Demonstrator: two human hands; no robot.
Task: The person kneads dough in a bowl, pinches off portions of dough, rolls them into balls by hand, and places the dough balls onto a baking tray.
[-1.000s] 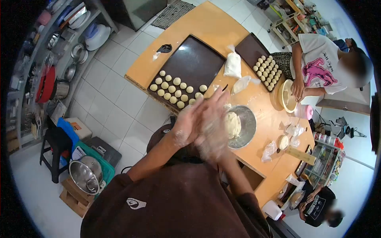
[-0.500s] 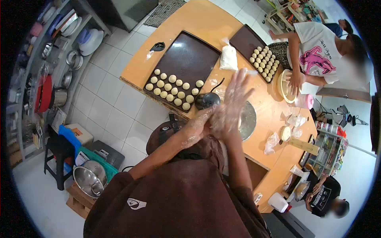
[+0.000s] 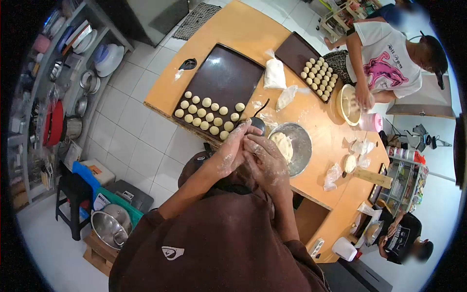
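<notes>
My left hand and my right hand are cupped together in front of my chest, both dusted with flour. Their fingers curl inward against each other, and whatever lies between the palms is hidden. Just right of them, a metal bowl holds a lump of pale dough. Beyond my fingers is a dark round object with a thin black strip sticking out, partly covered. A dark baking tray lies ahead to the left, with rows of small dough balls along its near side.
A bag of white powder stands between my tray and a second tray of dough balls. Across the table, a person works in a yellowish bowl beside a pink-lidded container. Another person sits at the far right.
My right hand, stretched out and blurred before, has come down and curled against my left. The dough in the metal bowl shows more fully. The view has shifted slightly.
</notes>
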